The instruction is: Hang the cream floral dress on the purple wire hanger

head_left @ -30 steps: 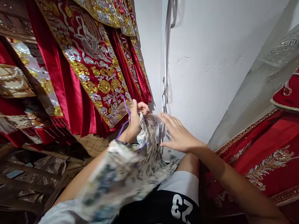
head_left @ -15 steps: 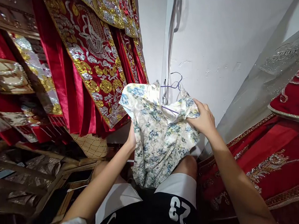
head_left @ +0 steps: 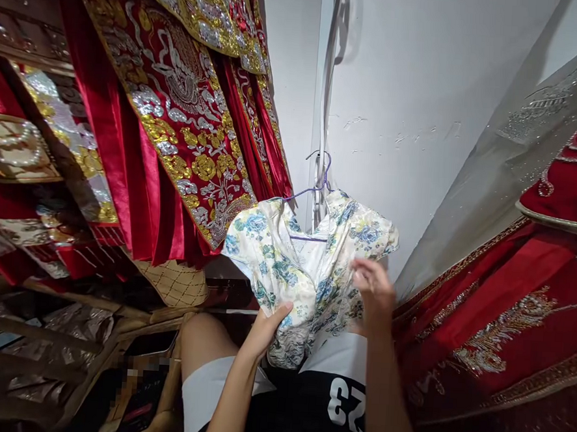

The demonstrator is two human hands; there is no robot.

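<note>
A short-sleeved, V-necked floral top (head_left: 333, 287) in cream, blue and green hangs over my lap on a thin purple hanger (head_left: 303, 192). Its hanger hook stands up against the wall. My left hand (head_left: 264, 332) grips the front of the top at its lower left, thumb on the fabric and the other fingers hidden behind it. Close to the right side of the top, below the sleeve, my right hand (head_left: 376, 288) is raised with its fingers loosely bent and apart, holding nothing I can see. The lower end of the top is bunched near my legs.
Red embroidered gowns (head_left: 178, 105) hang close on the left. More red beaded clothing (head_left: 518, 295) hangs on the right beside a sheer, glittery cover (head_left: 487, 163). A pale strap (head_left: 327, 81) runs down the white wall. A phone (head_left: 144, 386) lies on a wooden frame at lower left.
The top has turned to face me more squarely, and the hanger sits lower. My left hand has moved from behind the side to the front; my right has let go of the sleeve and come down.
</note>
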